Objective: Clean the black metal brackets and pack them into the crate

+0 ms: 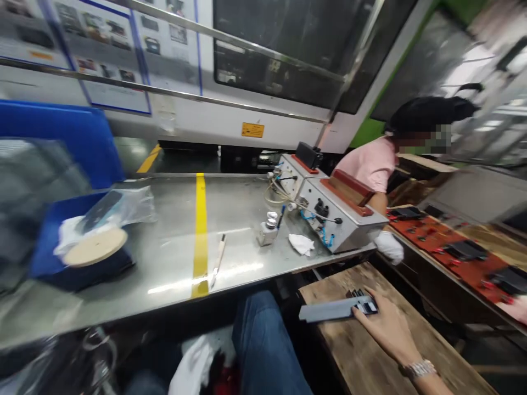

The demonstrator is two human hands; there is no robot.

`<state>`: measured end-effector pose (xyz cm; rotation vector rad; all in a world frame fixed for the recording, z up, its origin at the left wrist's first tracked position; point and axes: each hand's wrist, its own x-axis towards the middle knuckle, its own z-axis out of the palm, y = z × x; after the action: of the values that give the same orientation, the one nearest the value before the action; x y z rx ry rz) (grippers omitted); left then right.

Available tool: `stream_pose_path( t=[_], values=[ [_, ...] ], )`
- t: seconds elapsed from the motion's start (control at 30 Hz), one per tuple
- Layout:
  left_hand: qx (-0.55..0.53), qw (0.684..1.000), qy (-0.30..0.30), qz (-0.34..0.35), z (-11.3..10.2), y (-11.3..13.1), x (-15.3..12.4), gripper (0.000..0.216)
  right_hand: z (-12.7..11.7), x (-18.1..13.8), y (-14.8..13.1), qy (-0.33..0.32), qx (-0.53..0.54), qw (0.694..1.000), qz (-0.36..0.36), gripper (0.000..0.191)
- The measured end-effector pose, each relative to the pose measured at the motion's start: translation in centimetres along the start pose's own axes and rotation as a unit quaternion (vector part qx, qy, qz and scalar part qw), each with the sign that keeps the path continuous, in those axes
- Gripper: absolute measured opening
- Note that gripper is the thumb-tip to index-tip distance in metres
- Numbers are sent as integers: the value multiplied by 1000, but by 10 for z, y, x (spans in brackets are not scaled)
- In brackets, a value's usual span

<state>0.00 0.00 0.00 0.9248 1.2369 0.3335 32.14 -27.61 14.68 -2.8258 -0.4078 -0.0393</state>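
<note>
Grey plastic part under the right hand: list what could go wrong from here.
1. The grey plastic part juts past the wooden bench edge; only the right hand pins one end, so it might tip off.
2. The picture is motion-blurred, so the grip may be poorly watched.
3. A co-worker's gloved hand works close by; a collision seems possible.

Right hand fingers on grey flat part, wooden bench.

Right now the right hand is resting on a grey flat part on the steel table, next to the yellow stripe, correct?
Not quite. In the head view the right hand does rest on the grey flat part, but that part lies on the wooden bench to the right of the steel table, away from the yellow stripe.
</note>
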Motion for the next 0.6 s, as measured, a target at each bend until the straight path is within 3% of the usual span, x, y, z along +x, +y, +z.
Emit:
stream_pose_path(
  t=[0.1, 0.17, 0.23, 0.3, 0.37, 0.43, 0.5, 0.6],
  values=[
    [46, 994, -57, 79, 21, 55, -50, 75, 14, -8, -59, -31, 48, 978, -200, 66],
    [138, 974, -86, 161, 42, 84, -80, 64, 29, -23, -105, -40, 78, 933, -349, 67],
    [247, 944, -53, 214, 60, 98, -98, 69, 44, -44, -149, -44, 103, 869, -481, 71],
    [308, 932, 6, 191, 65, 98, -105, 47, 56, -63, -186, -64, 122, 812, -567, 76],
    [299, 944, 49, 132, 55, 91, -105, 29, 68, -66, -213, -101, 134, 772, -613, 73],
    [211, 972, 60, 85, 36, 85, -108, 25, 82, -50, -234, -127, 142, 744, -641, 53],
    [85, 993, 49, 60, 16, 83, -114, 33, 101, -19, -252, -135, 145, 739, -644, 32],
    [-34, 998, 34, 42, -1, 88, -127, 42, 134, 28, -274, -122, 130, 762, -623, 40]
  ],
)
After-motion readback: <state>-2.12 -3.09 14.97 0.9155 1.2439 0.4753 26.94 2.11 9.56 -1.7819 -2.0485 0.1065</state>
